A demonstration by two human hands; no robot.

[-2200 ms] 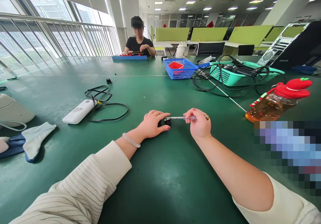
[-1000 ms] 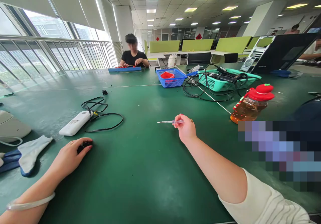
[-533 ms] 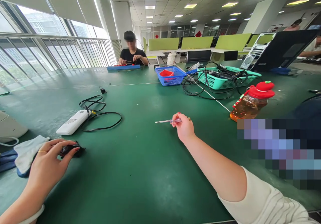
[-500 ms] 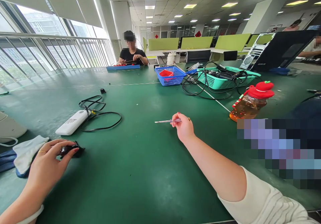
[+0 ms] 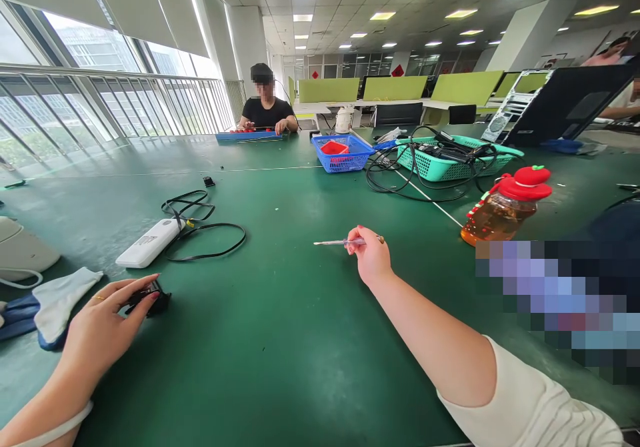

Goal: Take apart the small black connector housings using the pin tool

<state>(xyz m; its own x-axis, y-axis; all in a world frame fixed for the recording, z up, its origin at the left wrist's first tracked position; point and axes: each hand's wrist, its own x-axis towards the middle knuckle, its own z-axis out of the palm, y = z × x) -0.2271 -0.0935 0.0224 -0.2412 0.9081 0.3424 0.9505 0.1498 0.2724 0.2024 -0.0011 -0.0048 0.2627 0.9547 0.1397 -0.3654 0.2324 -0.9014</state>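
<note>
My right hand [image 5: 373,257] is closed round a thin screwdriver [image 5: 336,242] with a clear handle, its metal shaft pointing left above the green table [image 5: 280,340]. Far to the left, my left hand [image 5: 107,317] rests on the table with its fingertips pinching a small black part [image 5: 153,298]. A white and blue glove [image 5: 57,300] lies just left of that hand. Behind it lie a white power bank [image 5: 147,243] and its looped black cable [image 5: 203,230].
An amber bottle [image 5: 505,207] with a red lid lies at the right. Further back stand a blue basket [image 5: 343,153] and a teal basket [image 5: 450,157] full of cables. A person [image 5: 265,107] sits at the far end. A white device [image 5: 23,250] sits at the left edge.
My left hand carried the black part from the table's middle to the far left and keeps its fingertips on it. My right hand with the screwdriver has stayed almost still.
</note>
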